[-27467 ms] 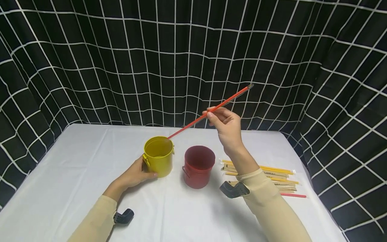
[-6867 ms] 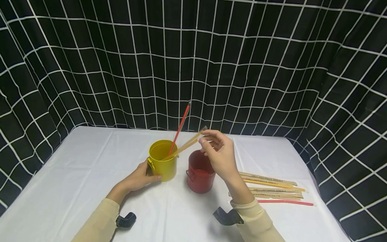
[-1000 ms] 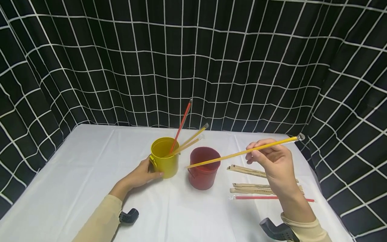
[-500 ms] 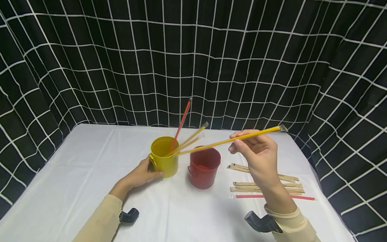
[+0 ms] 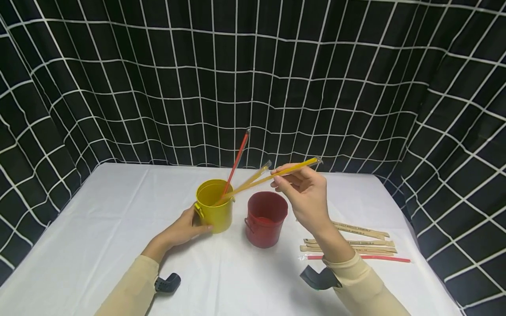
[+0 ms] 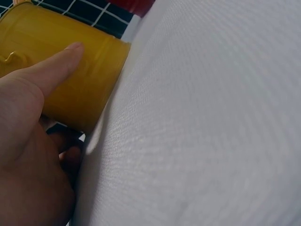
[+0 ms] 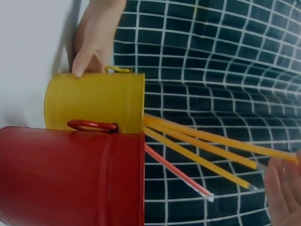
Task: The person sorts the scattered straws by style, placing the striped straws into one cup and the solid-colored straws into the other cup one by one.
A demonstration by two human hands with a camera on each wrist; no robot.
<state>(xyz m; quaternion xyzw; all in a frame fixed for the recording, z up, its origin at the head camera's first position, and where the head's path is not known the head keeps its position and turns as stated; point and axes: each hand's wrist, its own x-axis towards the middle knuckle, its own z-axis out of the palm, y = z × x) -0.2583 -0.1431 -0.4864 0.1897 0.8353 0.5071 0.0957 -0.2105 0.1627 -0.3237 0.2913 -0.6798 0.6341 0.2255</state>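
My left hand [image 5: 179, 228] grips the side of a small yellow bucket [image 5: 217, 218], which stands upright; the left wrist view shows the thumb flat against the bucket wall [image 6: 94, 61]. Between thumb and fingertips, my right hand [image 5: 304, 195] pinches a clear-wrapped yellow straw [image 5: 298, 166] near its upper end. That straw slants down to the left, its lower end inside the yellow bucket's mouth. A red straw [image 5: 238, 161] and two more yellow straws lean in the same bucket; one yellow straw [image 7: 202, 162] shows clearly in the right wrist view.
Right beside the yellow bucket stands a red bucket [image 5: 264, 235], below the right hand. Several slim paper-wrapped sticks [image 5: 371, 249] and a red straw [image 5: 385, 259] lie at the right on the white-covered table [image 5: 99, 245]. A black gridded curtain [image 5: 197, 87] hangs behind.
Over the last second my right hand has carried the yellow straw leftward, its tip passing over the red bucket into the yellow one. The left hand keeps its grip. Earlier, the bucket held fewer straws.
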